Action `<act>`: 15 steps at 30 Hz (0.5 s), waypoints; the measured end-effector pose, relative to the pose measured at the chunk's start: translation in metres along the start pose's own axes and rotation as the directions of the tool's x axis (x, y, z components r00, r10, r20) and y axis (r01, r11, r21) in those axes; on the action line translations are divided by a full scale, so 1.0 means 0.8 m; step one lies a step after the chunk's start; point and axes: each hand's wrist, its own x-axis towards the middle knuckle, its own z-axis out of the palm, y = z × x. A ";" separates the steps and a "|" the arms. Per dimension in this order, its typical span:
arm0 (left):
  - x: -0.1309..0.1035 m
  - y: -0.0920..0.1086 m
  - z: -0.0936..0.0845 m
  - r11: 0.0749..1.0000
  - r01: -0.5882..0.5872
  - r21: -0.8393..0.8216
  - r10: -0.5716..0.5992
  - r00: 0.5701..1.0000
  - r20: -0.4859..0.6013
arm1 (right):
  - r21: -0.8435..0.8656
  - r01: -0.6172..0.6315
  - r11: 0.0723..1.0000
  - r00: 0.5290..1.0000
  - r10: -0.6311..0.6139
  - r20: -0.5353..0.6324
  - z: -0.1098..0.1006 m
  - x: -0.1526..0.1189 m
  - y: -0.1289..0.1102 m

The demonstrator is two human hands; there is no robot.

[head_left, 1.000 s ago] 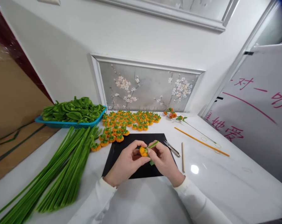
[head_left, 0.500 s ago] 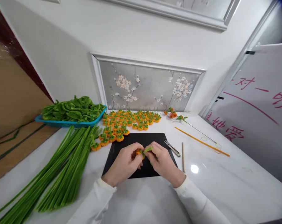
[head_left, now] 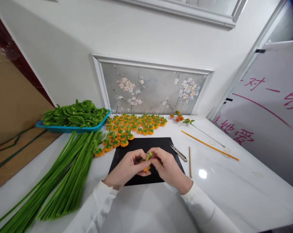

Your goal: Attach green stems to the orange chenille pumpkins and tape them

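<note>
Over the black mat (head_left: 127,178), my left hand (head_left: 128,168) is closed on a small orange pipe-cleaner flower (head_left: 147,168), which its fingers mostly cover. A short green stem (head_left: 149,156) sticks up from the flower. My right hand (head_left: 169,168) pinches at the base of that stem, its fingertips meeting those of my left hand. Behind the mat stand several finished orange flowers (head_left: 124,142) with green tops and upright stems.
Green pipe cleaners (head_left: 71,181) lie at left, below a blue tray (head_left: 63,128) of green leaves (head_left: 80,113). Snips (head_left: 179,152), a thin wooden stick (head_left: 190,161), an orange pipe cleaner (head_left: 209,145) and a flower spray (head_left: 179,118) on wire lie right. A wall rises behind.
The green stem has swung from pointing right to nearly upright. My right fingers have moved slightly left, closer to the left hand. The flower is now more hidden.
</note>
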 end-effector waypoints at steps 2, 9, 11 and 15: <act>-0.001 0.001 -0.002 0.997 0.046 -0.069 -0.045 0.999 0.016 | 0.034 -0.014 0.999 1.000 0.013 0.012 -0.002 0.001 -0.001; -0.004 0.000 -0.006 0.972 0.072 -0.224 -0.058 0.996 0.068 | 0.008 -0.019 1.000 1.000 0.019 0.009 -0.006 0.001 -0.004; -0.006 0.003 -0.004 0.974 0.085 -0.211 -0.075 0.996 0.053 | 0.003 -0.034 0.999 0.999 0.034 -0.001 -0.007 0.002 -0.005; -0.009 0.009 -0.002 0.979 0.093 -0.183 -0.083 0.995 0.062 | 0.116 -0.093 0.989 0.995 0.089 0.042 -0.013 0.004 -0.010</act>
